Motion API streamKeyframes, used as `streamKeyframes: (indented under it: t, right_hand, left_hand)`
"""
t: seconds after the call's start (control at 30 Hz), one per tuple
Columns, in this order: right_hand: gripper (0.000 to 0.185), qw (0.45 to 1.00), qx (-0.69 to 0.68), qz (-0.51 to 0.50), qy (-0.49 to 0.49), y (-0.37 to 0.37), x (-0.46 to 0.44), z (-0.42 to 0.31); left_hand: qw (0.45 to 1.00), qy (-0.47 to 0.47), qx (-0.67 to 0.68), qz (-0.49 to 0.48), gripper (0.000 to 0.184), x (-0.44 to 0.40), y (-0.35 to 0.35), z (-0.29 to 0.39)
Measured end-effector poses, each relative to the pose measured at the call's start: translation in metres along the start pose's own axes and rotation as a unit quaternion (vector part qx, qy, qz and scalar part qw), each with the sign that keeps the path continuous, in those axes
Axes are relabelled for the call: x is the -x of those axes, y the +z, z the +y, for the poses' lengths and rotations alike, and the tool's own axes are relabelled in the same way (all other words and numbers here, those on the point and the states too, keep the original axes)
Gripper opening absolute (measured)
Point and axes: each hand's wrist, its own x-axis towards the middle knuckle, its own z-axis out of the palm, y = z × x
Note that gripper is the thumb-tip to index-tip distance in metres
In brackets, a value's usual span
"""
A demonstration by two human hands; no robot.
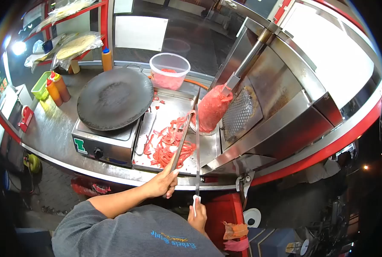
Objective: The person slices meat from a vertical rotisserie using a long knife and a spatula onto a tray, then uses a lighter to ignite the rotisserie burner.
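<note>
My left hand (160, 185) grips the tongs (183, 139), my right hand (198, 219) the knife (197, 158) by its handle (195, 199), and the meat (212, 109) on the spit (251, 53) looks soft and slippery, better pinched at its near side.

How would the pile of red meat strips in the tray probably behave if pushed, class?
The red meat strips would likely flop rather than stay stiff, being thin and already curled. They may shift in tangled clumps, since many overlap on the tray.
</note>
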Motion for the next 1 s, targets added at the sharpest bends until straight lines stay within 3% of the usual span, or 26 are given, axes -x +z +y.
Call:
streamKeyframes:
  t: [0.1,0.13,0.17,0.2,0.23,0.3,0.33,0.4,0.47,0.5,0.57,0.6,0.63,0.73,0.8,0.87,0.97,1.0]
  right_hand:
    - [0.067,0.999,-0.026,-0.028,0.009,-0.009,-0.067,-0.027]
    - [0.068,0.998,-0.032,-0.047,0.018,-0.013,-0.100,-0.045]
    - [0.069,0.997,-0.039,-0.066,0.027,-0.015,-0.127,-0.059]
    - [0.070,0.993,-0.077,-0.072,0.046,-0.010,-0.144,-0.060]
    - [0.069,0.977,-0.155,-0.096,0.108,-0.012,-0.149,-0.073]
    - [0.067,0.913,-0.304,-0.128,0.240,-0.008,-0.138,-0.081]
    - [0.065,0.907,-0.318,-0.131,0.245,-0.005,-0.114,-0.072]
    - [0.061,0.933,-0.287,-0.098,0.195,0.015,-0.044,-0.037]
    - [0.057,0.965,-0.232,-0.047,0.116,0.024,-0.030,-0.012]
    - [0.055,0.970,-0.223,-0.028,0.096,0.022,-0.035,-0.010]
    - [0.058,0.983,-0.108,0.092,-0.113,0.018,-0.079,-0.023]
    - [0.059,0.982,-0.092,0.120,-0.118,0.019,-0.105,-0.031]
    - [0.059,0.986,-0.138,0.088,-0.017,0.025,-0.117,-0.032]
    - [0.063,0.983,-0.110,0.133,-0.069,0.028,-0.146,-0.029]
    - [0.065,0.980,-0.107,0.144,-0.089,0.040,-0.114,-0.002]
    - [0.065,0.976,-0.196,0.087,-0.026,0.045,-0.037,0.024]
    - [0.057,0.976,-0.205,0.070,0.023,0.040,-0.031,0.026]
    - [0.056,0.982,-0.170,0.081,-0.004,0.035,-0.058,0.013]
  left_hand:
    - [0.990,-0.030,0.137,-0.021,0.056,-0.008,-0.004,0.000]
    - [0.985,-0.040,0.168,0.016,0.045,-0.009,0.002,0.006]
    - [0.977,-0.050,0.198,0.054,0.046,-0.010,0.009,0.012]
    - [0.976,-0.054,0.209,0.023,0.047,-0.013,0.005,0.011]
    - [0.974,-0.059,0.219,-0.008,0.065,-0.015,0.002,0.010]
    - [0.966,-0.067,0.248,-0.019,0.065,-0.009,-0.006,0.008]
    - [0.967,-0.065,0.247,-0.012,0.064,-0.005,-0.015,0.000]
    - [0.978,-0.064,0.196,-0.020,0.047,0.016,-0.032,-0.012]
    - [0.991,-0.058,0.118,-0.007,0.051,0.034,-0.037,-0.022]
    - [0.997,-0.061,0.055,-0.005,0.064,0.048,-0.033,-0.017]
    - [0.999,-0.033,-0.023,-0.016,0.069,0.071,-0.027,-0.017]
    - [0.997,-0.037,-0.064,0.000,0.070,0.079,-0.025,-0.017]
    - [0.994,-0.037,-0.100,0.015,0.071,0.084,-0.021,-0.018]
    - [0.987,-0.023,-0.152,0.042,0.073,0.083,-0.014,-0.021]
    - [0.985,-0.022,-0.166,0.028,0.073,0.079,-0.017,-0.022]
    - [0.984,-0.032,-0.174,0.009,0.075,0.074,-0.015,-0.013]
    - [0.980,-0.056,-0.191,0.021,0.075,0.073,-0.010,-0.010]
    - [0.980,-0.052,-0.193,0.022,0.075,0.073,-0.010,-0.008]
